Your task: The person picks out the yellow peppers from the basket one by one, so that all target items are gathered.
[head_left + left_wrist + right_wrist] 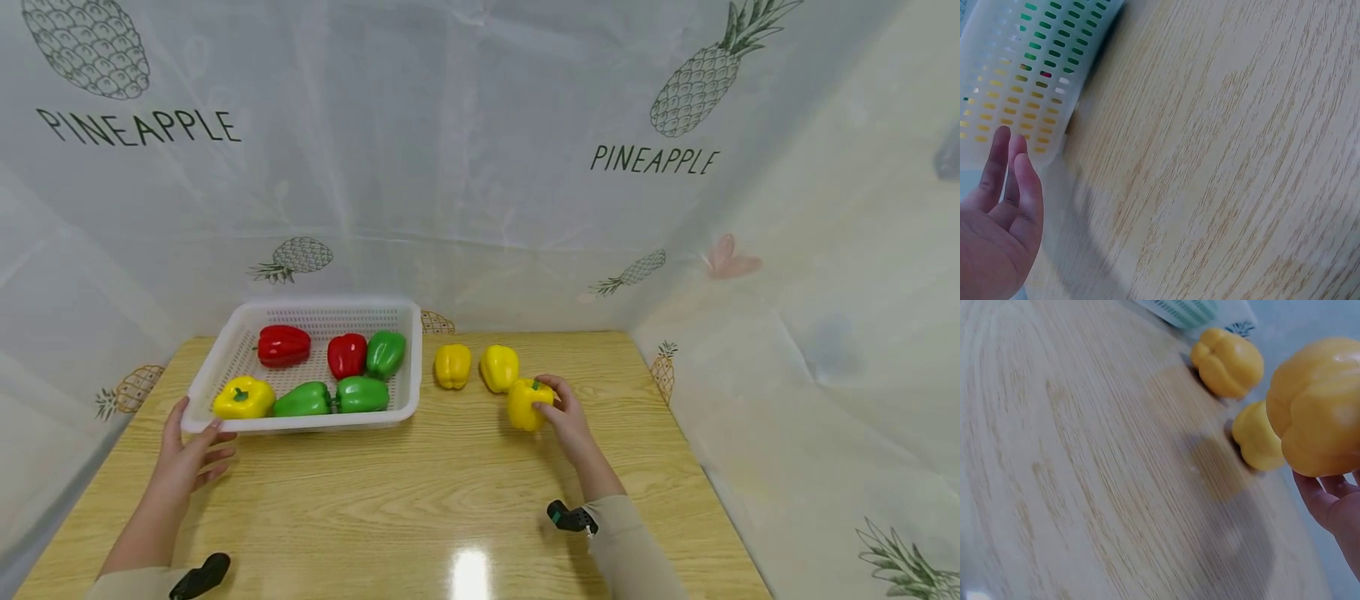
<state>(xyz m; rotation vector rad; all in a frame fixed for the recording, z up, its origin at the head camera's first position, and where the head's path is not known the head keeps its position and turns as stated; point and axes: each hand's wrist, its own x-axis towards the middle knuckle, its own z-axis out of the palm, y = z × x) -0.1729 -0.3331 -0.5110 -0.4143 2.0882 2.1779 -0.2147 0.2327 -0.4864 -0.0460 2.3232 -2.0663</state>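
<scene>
My right hand (567,417) holds a yellow bell pepper (529,405), green stem upward, thumb and fingers round its right side. In the right wrist view this yellow bell pepper (1319,409) is raised above the table, its shadow below. Two more yellow bell peppers (453,367) (500,368) lie just beyond it. My left hand (185,457) is at the near left corner of a white plastic basket (300,423), touching its rim with fingers fairly straight. Seen from the left wrist, the fingers (1030,181) lie against the basket's slotted wall.
Inside the basket are two red peppers (283,346) (347,356), several green peppers (362,394) and one yellow pepper (243,398). The wooden table (420,500) ends at a pineapple-print sheet (450,167) behind and at the right.
</scene>
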